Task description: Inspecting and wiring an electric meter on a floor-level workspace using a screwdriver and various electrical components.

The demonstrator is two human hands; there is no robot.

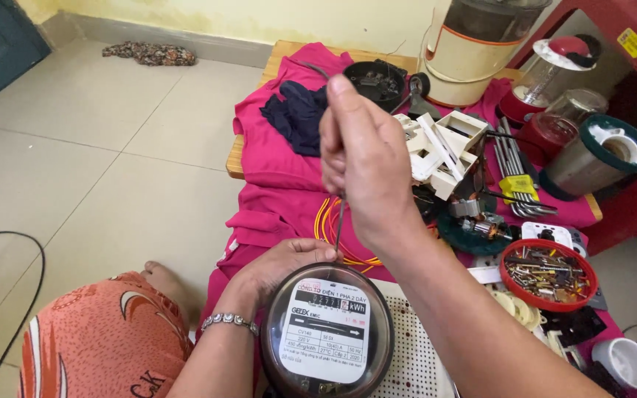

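Left hand (278, 269) cups the top rim of the round meter (327, 332), fingers curled against it, its white rectangular label facing up at us. Right hand (363, 158) pinches a thin dark wire (339, 225), running near-vertical down to the meter; yellow tag (518, 186) sits on the hex keys (514, 166).

Both arms are bare from the elbow down, with no sleeves in view. The left hand (278, 269) has a bracelet (231, 320) at the wrist, a band of small silvery, stone-like links. The right hand (363, 158) shows no ring or watch, though its palm side is hidden. A knee at lower left is covered by orange trousers (105, 339) printed with white and dark red curved shapes, with dark lettering near the bottom edge. A bare foot (158, 274) peeks out beyond the cloth.
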